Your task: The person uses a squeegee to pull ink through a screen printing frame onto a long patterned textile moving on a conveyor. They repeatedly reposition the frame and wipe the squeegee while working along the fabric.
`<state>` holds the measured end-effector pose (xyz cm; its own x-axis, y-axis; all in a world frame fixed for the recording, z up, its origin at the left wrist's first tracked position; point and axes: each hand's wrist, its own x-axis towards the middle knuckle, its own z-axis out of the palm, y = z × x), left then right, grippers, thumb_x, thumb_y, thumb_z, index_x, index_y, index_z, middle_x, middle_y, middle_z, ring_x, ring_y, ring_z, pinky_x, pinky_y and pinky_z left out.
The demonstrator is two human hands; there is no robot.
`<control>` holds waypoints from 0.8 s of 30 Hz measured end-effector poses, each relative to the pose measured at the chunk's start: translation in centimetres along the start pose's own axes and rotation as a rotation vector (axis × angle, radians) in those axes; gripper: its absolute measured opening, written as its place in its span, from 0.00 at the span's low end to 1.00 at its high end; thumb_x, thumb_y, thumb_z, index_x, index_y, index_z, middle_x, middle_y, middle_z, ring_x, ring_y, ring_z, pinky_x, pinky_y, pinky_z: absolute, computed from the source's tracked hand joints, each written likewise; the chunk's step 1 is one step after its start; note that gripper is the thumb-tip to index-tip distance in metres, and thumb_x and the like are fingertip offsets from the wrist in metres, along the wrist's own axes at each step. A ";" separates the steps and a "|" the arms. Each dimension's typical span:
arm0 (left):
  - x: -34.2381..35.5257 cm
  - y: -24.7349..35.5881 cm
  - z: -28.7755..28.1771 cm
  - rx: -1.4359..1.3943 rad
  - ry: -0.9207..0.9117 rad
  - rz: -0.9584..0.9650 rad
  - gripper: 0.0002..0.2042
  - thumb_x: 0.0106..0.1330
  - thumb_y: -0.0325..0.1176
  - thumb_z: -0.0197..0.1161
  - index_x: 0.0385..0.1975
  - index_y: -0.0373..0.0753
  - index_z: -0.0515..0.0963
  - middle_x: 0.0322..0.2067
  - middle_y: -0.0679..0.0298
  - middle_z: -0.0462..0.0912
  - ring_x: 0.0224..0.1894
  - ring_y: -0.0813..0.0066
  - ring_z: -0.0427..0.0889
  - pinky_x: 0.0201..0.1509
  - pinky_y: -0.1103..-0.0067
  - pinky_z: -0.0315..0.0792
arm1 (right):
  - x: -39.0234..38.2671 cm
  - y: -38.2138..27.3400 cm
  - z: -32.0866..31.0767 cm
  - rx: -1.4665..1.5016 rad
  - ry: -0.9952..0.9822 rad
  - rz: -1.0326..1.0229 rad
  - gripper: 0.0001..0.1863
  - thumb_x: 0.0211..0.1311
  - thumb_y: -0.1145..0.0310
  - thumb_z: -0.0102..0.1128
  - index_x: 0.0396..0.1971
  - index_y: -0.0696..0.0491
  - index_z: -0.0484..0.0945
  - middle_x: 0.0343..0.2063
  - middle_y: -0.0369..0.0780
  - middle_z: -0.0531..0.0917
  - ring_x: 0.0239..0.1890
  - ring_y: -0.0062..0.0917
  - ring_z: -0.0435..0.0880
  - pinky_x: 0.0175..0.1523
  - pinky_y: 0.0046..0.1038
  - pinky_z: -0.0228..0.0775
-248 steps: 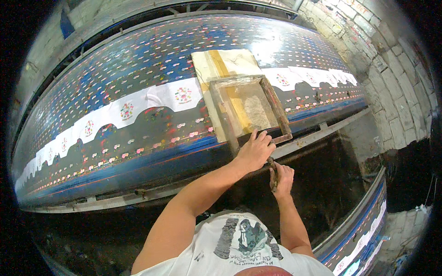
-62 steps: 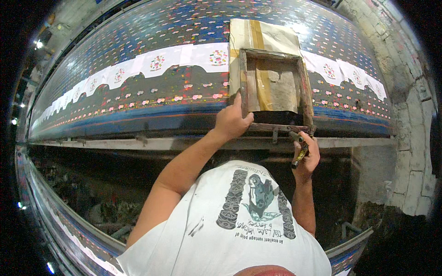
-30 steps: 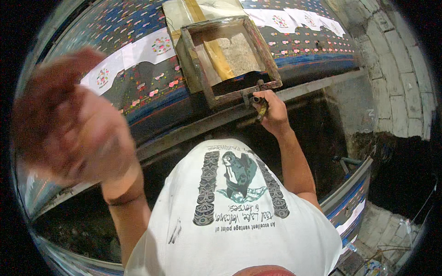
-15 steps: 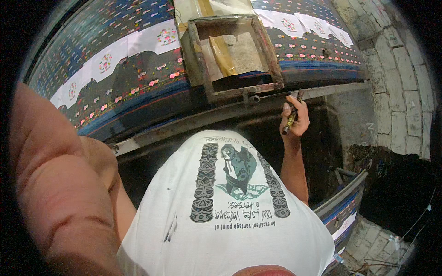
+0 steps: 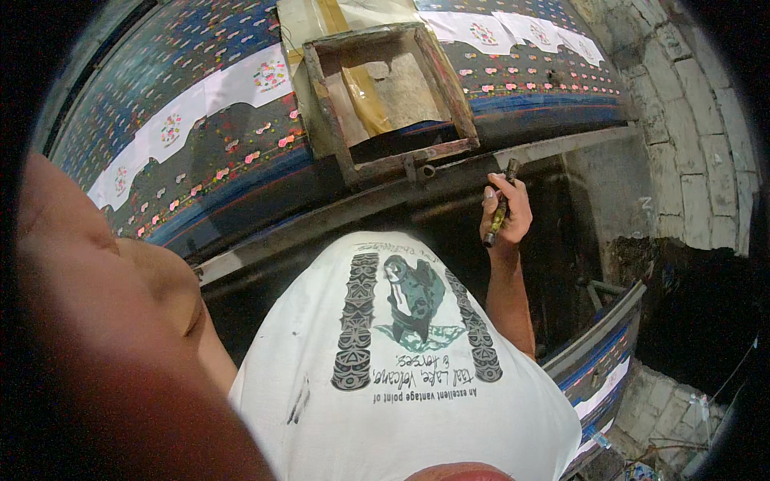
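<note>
My right hand is closed around a short dark rod with yellowish flecks, beyond my shirt and close to the table's metal rail. The rod tilts, its ends sticking out above and below the fingers. Very large and blurred at the left rim is my left hand, raised close to the camera; its fingertips are out of sight, so its grip cannot be made out. A worn wooden frame lies on the long printing table, left of and farther off than my right hand. Brown tape and a pale stained sheet show inside it.
White cut fabric pieces with round floral prints lie along the dark, speckled table. The metal rail borders its near edge. A block wall rises at the right. Another printed table stands at lower right.
The table and wooden frame have shifted slightly left and up in view. My left hand looks lower and more blurred. My right hand still grips the rod, a little farther from the rail.
</note>
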<state>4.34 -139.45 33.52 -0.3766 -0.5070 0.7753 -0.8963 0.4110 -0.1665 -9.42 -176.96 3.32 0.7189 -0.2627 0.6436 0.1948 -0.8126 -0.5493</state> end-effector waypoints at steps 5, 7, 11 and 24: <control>0.0 -0.9 0.8 -0.007 0.018 -0.036 0.33 0.64 0.35 0.85 0.66 0.38 0.73 0.57 0.52 0.84 0.58 0.50 0.85 0.64 0.63 0.79 | -1.2 -0.8 0.3 -0.021 0.005 -0.121 0.09 0.79 0.78 0.68 0.54 0.61 0.89 0.41 0.46 0.90 0.35 0.30 0.87 0.43 0.30 0.82; 0.0 -1.0 1.0 -0.019 0.022 -0.036 0.35 0.64 0.35 0.85 0.67 0.38 0.73 0.59 0.52 0.84 0.59 0.50 0.85 0.65 0.63 0.79 | -2.0 -1.4 0.5 -0.013 0.006 -0.113 0.09 0.78 0.79 0.69 0.53 0.61 0.89 0.42 0.47 0.91 0.37 0.33 0.89 0.46 0.32 0.83; -0.4 -2.1 1.9 -0.035 0.052 -0.054 0.38 0.62 0.35 0.86 0.70 0.39 0.72 0.61 0.51 0.83 0.61 0.48 0.85 0.68 0.62 0.79 | -3.3 -2.1 1.0 0.034 -0.026 -0.032 0.14 0.72 0.82 0.71 0.55 0.58 0.90 0.45 0.50 0.92 0.45 0.42 0.93 0.53 0.37 0.86; -8.3 -8.2 12.5 -0.055 0.226 -0.586 0.48 0.58 0.36 0.89 0.79 0.40 0.69 0.69 0.50 0.82 0.69 0.45 0.83 0.75 0.59 0.77 | -6.5 -3.3 2.4 -0.028 -0.172 0.116 0.21 0.67 0.75 0.77 0.59 0.58 0.87 0.45 0.50 0.95 0.44 0.43 0.97 0.50 0.38 0.90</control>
<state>11.92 -148.05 20.84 0.2373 -0.4898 0.8389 -0.9231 0.1552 0.3517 -13.14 -171.31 -0.37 0.8394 -0.2648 0.4746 0.0865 -0.7970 -0.5978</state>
